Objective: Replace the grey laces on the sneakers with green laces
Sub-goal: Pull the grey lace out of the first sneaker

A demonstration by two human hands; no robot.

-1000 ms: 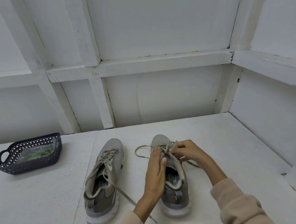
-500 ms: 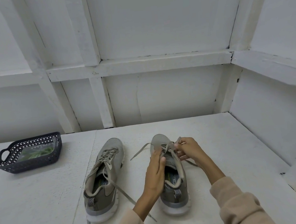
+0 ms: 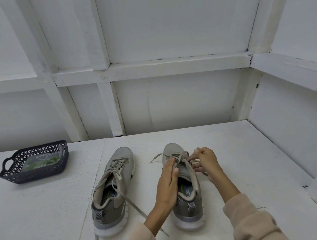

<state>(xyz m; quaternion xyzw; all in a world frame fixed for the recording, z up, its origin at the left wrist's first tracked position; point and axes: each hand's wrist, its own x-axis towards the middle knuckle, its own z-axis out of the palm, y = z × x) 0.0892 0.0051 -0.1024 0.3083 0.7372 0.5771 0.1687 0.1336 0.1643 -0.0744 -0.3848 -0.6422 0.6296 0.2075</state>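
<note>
While the left hand (image 3: 167, 183) lies flat on the right sneaker (image 3: 189, 212), hiding its tongue, the right hand (image 3: 207, 161) pinches its grey lace (image 3: 181, 156). Leftward sit the other sneaker (image 3: 123, 158) and a basket (image 3: 36, 174) (green laces (image 3: 44, 162), blurry).

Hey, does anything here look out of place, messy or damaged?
Only the left sneaker's lace: untied, it trails across the table toward the near edge. The right hand pinches the right sneaker's lace. Nothing looks spilled or damaged.

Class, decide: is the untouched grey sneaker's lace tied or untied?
Untied: the flat grey lace of the untouched grey mesh sneaker trails loose over the white tabletop; no bow.
</note>
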